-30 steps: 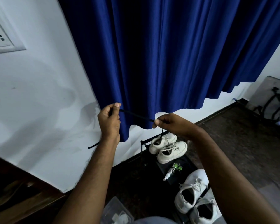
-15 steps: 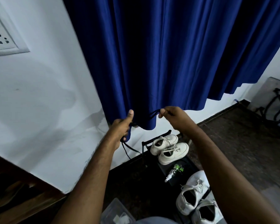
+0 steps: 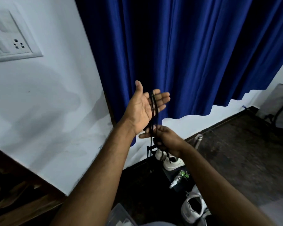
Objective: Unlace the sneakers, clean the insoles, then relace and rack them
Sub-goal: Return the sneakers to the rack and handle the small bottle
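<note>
**What was hidden or cut off**

The lower run of the black lace [image 3: 153, 106] was covered by the right hand [image 3: 167, 140], and its hanging end was lost against the dark rack [image 3: 148, 151]. How many strands were laid over the left hand [image 3: 143, 107] could not be counted. The white sneakers on the rack [image 3: 172, 162] were mostly hidden behind the right wrist. The nearer pair of sneakers [image 3: 194, 207] was partly covered by the right forearm and cut by the lower edge. The label of the small spray bottle [image 3: 180, 178] was too small to be read. The clear plastic box [image 3: 119, 216] and the switch plate [image 3: 11, 38] were cut by the frame edges.
</note>
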Demonstrator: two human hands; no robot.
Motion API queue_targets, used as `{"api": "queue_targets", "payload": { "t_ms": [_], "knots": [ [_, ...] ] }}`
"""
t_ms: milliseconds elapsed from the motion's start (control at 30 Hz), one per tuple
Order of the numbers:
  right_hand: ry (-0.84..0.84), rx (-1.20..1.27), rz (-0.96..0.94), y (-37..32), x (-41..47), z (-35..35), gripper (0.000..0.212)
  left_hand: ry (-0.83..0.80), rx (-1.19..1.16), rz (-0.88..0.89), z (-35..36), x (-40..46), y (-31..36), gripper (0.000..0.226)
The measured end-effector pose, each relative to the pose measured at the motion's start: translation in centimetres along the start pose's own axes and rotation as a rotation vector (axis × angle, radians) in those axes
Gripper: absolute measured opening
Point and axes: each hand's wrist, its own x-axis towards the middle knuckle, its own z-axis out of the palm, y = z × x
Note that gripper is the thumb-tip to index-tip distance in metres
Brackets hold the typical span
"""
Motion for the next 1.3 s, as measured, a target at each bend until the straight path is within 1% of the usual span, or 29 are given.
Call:
{"api": "queue_targets", "payload": {
  "t_ms": [67, 100, 167, 233, 267, 333, 400, 433, 500, 533, 567, 600, 667, 700, 733, 767, 800, 833, 867, 900, 967, 1033, 1067, 1133, 1200, 1233, 1300],
  "knots": [
    [-0.062, 0.127, 0.036, 0.0, -0.6, 0.4, 0.027, 0.051, -0.059, 0.014, -0.2, 0.5, 0.3, 0.092],
    [-0.069, 0.153, 0.036, -0.1, -0.8, 0.4, 0.033, 0.075, -0.092, 0.028, -0.5, 0.7, 0.3, 0.093],
    [-0.092, 0.112, 0.000, -0.4, -1.1, -0.2, 0.049, 0.104, -0.165, 0.046, -1.3, 0.9, 0.4, 0.095],
    [-0.132, 0.046, -0.056, -0.6, -1.6, -0.9, 0.056, 0.128, -0.228, 0.058, -2.2, 0.8, 0.5, 0.099],
    [-0.133, 0.020, -0.091, -0.7, -1.9, -1.2, 0.053, 0.150, -0.261, 0.065, -2.8, 0.7, 0.6, 0.100],
    [-0.075, -0.096, -0.184, -1.1, -2.3, -1.6, 0.042, 0.206, -0.339, 0.067, -4.1, 0.5, 0.7, 0.101],
    [0.028, -0.294, -0.270, -1.6, -2.5, -1.9, 0.037, 0.298, -0.390, 0.061, -5.3, 0.2, 0.7, 0.091],
    [0.083, -0.400, -0.296, -1.8, -2.4, -2.0, 0.037, 0.358, -0.395, 0.036, -5.8, 0.0, 0.4, 0.081],
    [0.172, -0.601, -0.321, -2.2, -2.0, -2.3, 0.035, 0.519, -0.308, -0.040, -6.8, -0.5, -1.0, 0.050],
    [0.201, -0.685, -0.322, -2.5, -1.8, -2.4, 0.033, 0.598, -0.220, -0.094, -7.5, -0.7, -1.9, 0.035],
    [0.219, -0.759, -0.327, -2.8, -1.6, -2.4, 0.031, 0.646, -0.117, -0.161, -8.2, -0.9, -3.1, 0.026],
    [0.230, -0.832, -0.342, -3.1, -1.4, -2.4, 0.029, 0.664, -0.015, -0.236, -8.9, -1.2, -4.4, 0.022],
    [0.254, -1.014, -0.385, -3.6, -1.1, -2.0, 0.029, 0.634, 0.216, -0.405, -10.5, -1.8, -7.0, 0.011],
    [0.260, -1.122, -0.390, -3.8, -0.9, -1.8, 0.030, 0.614, 0.398, -0.465, -11.1, -2.2, -8.2, 0.011],
    [0.248, -1.234, -0.372, -4.0, -0.7, -1.6, 0.031, 0.612, 0.611, -0.471, -11.5, -2.4, -9.0, 0.024],
    [0.215, -1.352, -0.336, -4.3, -0.5, -1.3, 0.032, 0.625, 0.779, -0.383, -11.9, -2.4, -9.4, 0.034],
    [0.164, -1.462, -0.285, -4.4, -0.3, -1.1, 0.031, 0.640, 0.826, -0.232, -11.7, -2.4, -9.3, 0.038],
    [0.101, -1.539, -0.242, -4.5, 0.0, -0.8, 0.032, 0.605, 0.794, -0.087, -10.9, -2.6, -8.6, 0.041],
    [0.030, -1.563, -0.214, -4.6, 0.3, -0.4, 0.032, 0.541, 0.719, -0.007, -10.0, -2.9, -7.7, 0.051],
    [-0.042, -1.545, -0.221, -4.6, 0.5, 0.0, 0.032, 0.446, 0.659, 0.022, -9.1, -3.1, -6.9, 0.064],
    [-0.163, -1.388, -0.343, -4.8, 0.7, 1.0, 0.025, 0.264, 0.662, -0.006, -7.2, -3.9, -5.7, 0.083],
    [-0.203, -1.192, -0.470, -4.9, 0.8, 1.9, 0.016, 0.176, 0.642, -0.050, -6.3, -4.8, -5.2, 0.086],
    [-0.190, -1.131, -0.470, -4.8, 0.9, 2.2, 0.015, 0.150, 0.555, -0.089, -6.1, -5.2, -5.3, 0.083],
    [-0.112, -1.069, -0.391, -4.2, 1.5, 2.4, 0.022, 0.092, 0.407, -0.117, -6.8, -5.6, -5.7, 0.077],
    [0.004, -1.005, -0.368, -3.4, 2.3, 2.5, 0.032, -0.021, 0.396, -0.123, -7.4, -6.1, -6.0, 0.071],
    [0.044, -0.949, -0.377, -3.0, 2.4, 2.5, 0.033, -0.040, 0.426, -0.136, -7.7, -6.3, -6.0, 0.071],
    [0.094, -0.819, -0.376, -2.4, 2.6, 2.4, 0.033, 0.059, 0.441, -0.181, -8.7, -6.4, -6.3, 0.071]
  ]
}}
